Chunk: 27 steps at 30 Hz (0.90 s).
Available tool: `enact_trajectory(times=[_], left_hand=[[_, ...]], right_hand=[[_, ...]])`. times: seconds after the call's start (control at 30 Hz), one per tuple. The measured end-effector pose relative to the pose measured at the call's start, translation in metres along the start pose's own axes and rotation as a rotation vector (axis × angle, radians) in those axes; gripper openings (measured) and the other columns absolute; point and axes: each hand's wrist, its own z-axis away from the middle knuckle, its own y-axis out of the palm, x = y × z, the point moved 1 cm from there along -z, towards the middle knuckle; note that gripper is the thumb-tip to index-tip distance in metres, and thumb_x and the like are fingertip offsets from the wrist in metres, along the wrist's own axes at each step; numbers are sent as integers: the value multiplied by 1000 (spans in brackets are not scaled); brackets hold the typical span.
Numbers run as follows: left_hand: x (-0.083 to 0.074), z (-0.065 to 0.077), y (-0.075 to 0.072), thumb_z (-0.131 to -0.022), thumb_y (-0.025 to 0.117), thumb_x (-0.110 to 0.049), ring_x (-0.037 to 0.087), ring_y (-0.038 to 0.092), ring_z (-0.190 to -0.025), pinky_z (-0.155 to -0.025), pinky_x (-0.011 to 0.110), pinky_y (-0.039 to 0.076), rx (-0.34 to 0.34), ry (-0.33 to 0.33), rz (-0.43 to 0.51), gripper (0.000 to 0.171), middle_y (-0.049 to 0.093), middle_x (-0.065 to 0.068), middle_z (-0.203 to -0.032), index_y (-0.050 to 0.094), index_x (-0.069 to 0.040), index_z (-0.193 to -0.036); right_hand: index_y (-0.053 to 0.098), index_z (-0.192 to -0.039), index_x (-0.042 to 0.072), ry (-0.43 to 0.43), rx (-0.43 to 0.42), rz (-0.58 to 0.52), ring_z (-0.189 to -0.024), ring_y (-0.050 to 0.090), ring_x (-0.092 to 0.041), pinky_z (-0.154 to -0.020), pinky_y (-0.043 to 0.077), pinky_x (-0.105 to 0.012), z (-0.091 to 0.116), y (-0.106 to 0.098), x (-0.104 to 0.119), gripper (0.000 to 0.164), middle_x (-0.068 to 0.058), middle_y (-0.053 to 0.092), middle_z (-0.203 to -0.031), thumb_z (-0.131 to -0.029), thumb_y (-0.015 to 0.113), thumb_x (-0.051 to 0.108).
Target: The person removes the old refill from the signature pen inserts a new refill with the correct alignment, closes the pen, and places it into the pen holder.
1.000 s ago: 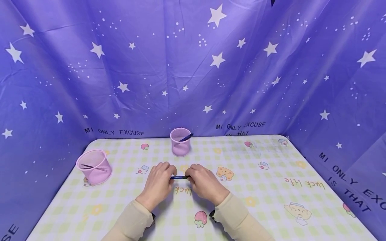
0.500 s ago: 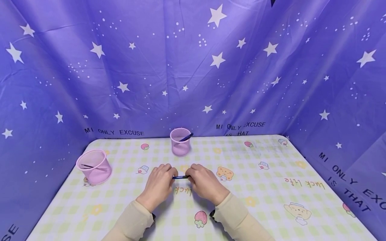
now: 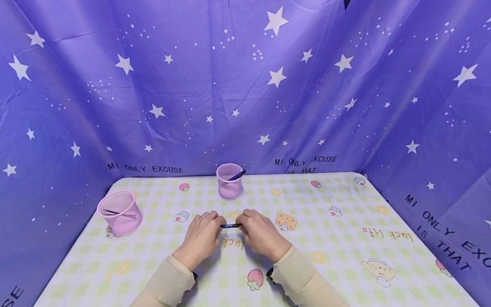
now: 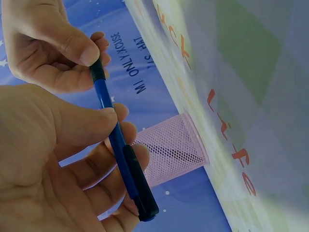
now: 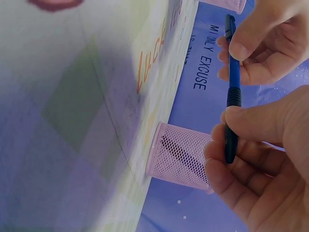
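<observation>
A blue pen (image 3: 230,226) with black ends is held level between both hands above the middle of the table. My left hand (image 3: 203,234) pinches its blue barrel between thumb and fingers, close to the black clip end in the left wrist view. At the other end, my right hand (image 3: 262,232) pinches the black ribbed grip, as the right wrist view shows. The pen (image 5: 233,92) looks whole, its tip end lying along the right fingers. Behind the hands stands a pink mesh pen holder (image 3: 229,189) with a dark pen (image 3: 237,175) leaning in it.
Another pink mesh pen holder (image 3: 124,219), with thin dark sticks (image 3: 115,212) inside, is at the table's left side. A checked cloth with printed pictures covers the table (image 3: 326,281). Purple star-patterned curtain (image 3: 238,85) encloses the back and sides.
My left hand has shifted slightly to the right along the pen, so a shorter piece of barrel shows between the hands. The right hand and both holders stay where they were.
</observation>
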Motion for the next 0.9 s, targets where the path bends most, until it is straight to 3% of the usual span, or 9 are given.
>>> enact_trajectory(times=[0.2, 0.4, 0.6, 0.9], left_hand=[[2, 0, 1, -70, 80, -10, 18, 54, -71, -62, 31, 39, -33, -8, 25, 22, 56, -3, -79, 69, -11, -90], [3, -1, 1, -65, 83, -5, 17, 50, -71, -63, 30, 39, -86, -22, 46, 28, 52, -4, -79, 65, -13, -86], [1, -1, -1, -66, 81, -2, 17, 50, -69, -61, 30, 39, -83, -4, 44, 27, 51, -5, -75, 61, -14, -78], [0, 0, -2, -72, 79, -4, 18, 52, -71, -62, 31, 40, -59, 2, 18, 19, 52, -4, -76, 63, -13, -79]], right_hand=[[69, -92, 12, 7, 7, 3, -79, 57, -13, -69, 51, -29, 0, -1, 1, 10, 4, 58, -84, -84, 67, 6], [69, -91, 13, 1, 0, 6, -79, 57, -13, -69, 51, -29, 0, -1, 2, 10, 4, 58, -83, -84, 68, 6], [69, -92, 13, -5, 5, 9, -78, 57, -13, -69, 50, -29, 0, -2, 3, 10, 5, 57, -83, -84, 67, 7], [68, -91, 13, 0, 4, 4, -78, 56, -13, -68, 50, -29, 0, -1, 2, 9, 5, 57, -83, -85, 67, 6]])
